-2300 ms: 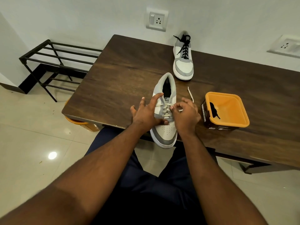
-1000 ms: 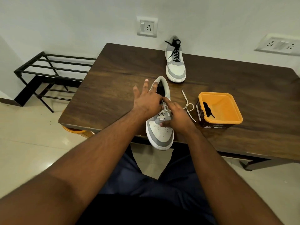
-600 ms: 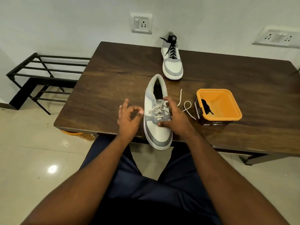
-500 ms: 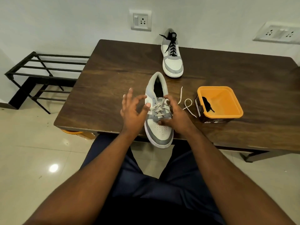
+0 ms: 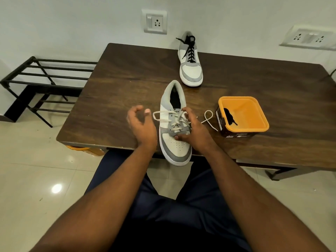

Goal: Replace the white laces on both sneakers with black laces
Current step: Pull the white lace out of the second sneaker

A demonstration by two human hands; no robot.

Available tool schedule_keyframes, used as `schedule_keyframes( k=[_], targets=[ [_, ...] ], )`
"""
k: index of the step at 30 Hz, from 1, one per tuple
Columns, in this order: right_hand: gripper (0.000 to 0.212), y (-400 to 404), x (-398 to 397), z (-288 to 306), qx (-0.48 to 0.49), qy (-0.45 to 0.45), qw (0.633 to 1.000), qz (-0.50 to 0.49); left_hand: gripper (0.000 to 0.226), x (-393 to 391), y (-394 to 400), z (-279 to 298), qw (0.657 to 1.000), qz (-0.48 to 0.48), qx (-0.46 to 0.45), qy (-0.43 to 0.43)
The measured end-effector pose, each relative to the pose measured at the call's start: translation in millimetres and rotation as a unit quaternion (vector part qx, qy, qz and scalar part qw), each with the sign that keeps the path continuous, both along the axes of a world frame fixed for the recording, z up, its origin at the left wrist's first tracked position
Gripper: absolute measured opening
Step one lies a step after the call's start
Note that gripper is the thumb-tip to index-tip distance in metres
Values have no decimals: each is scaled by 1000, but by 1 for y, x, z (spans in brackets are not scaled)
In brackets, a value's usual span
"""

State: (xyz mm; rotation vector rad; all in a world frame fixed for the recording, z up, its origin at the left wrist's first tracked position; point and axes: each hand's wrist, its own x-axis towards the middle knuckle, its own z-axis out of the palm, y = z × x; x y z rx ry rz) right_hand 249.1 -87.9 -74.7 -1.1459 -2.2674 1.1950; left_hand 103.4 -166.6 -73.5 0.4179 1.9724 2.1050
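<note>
- Sneakers: the near sneaker (image 5: pixel 175 131) sits at the front edge of the surface (image 5: pixel 118 91), toe overhanging toward the person; its white lace (image 5: pixel 164 116) is partly undone, one loop pulled out to the sneaker's left, a loose end curled on the wood between the sneaker and the orange tub (image 5: pixel 242 115).
- Far sneaker (image 5: pixel 190 64), beyond the near one by the wall, already wears a black lace.
- A dark strand in the tub is likely the second black lace; too small to be sure.
- Right hand (image 5: pixel 195 128): fingers curled over the lacing, thumb on the toe box, steadying the near sneaker.
- Left hand (image 5: pixel 142 124): just left of the near sneaker, fingers loosely curled; whether it pinches the loop, I cannot tell.
- Handling: the lace is soft, light, limp; it should slide through the eyelets one crossing at a time. Best taken at the loop or the stiff tip, with the light sneaker pinned down.
</note>
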Motion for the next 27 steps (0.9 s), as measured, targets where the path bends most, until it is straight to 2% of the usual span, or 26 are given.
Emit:
schedule_keyframes(
  k=[1,2,4,6,7,8,9,11,12,13,15,17,18,19,20,21,22,23,24,27],
  targets=[
    [96,0,0,-1,2,2,1000,-2,22,2,2,2,993,-40,-32,110],
    [97,-1,-1,0,3,1,1000,-2,24,3,4,7,967,-105,-89,213],
    [97,-1,-1,1,3,1,1000,-2,21,7,14,18,875,-217,-242,360],
    [97,-2,-1,2,-1,5,1000,4,18,5,22,24,786,-278,-360,419],
    [97,-2,0,2,-5,6,1000,5,15,3,26,21,772,-289,-372,427],
    [97,-3,0,3,-7,5,1000,4,11,1,28,16,791,-285,-348,416],
    [97,-3,0,2,-9,4,1000,4,9,-1,28,12,845,-258,-291,367],
    [96,-4,1,2,-9,1,1000,1,15,-2,27,6,966,-137,-135,173],
    [96,-4,1,3,-9,-1,1000,1,17,-4,25,5,995,-55,-70,48],
    [97,-4,2,2,-10,-3,1000,2,14,-6,23,7,997,25,-27,-67],
    [98,-3,2,1,-15,-6,1000,6,17,-19,19,6,960,147,23,-237],
    [99,-3,2,1,-16,-9,1000,5,22,-30,14,2,929,206,25,-307],
    [99,-4,1,2,-16,-8,1000,5,23,-31,10,3,931,214,11,-294],
    [98,-4,2,3,-18,-8,1000,4,27,-28,6,5,949,205,-23,-238],
    [98,-4,1,3,-18,-9,1000,5,36,-24,1,5,973,175,-64,-134],
    [97,-4,0,4,-16,-13,1000,4,45,-17,-3,4,987,118,-110,3],
    [98,-4,0,4,-12,-17,1000,4,48,-10,-6,4,977,43,-158,136],
    [98,-4,-1,4,-9,-20,1000,3,47,-3,-9,5,950,-37,-197,239],
    [98,-4,-1,5,-7,-21,1000,2,45,2,-10,7,917,-114,-232,305],
    [95,-4,-2,6,16,-29,999,4,60,8,-10,10,804,-283,-354,385]
  ],
)
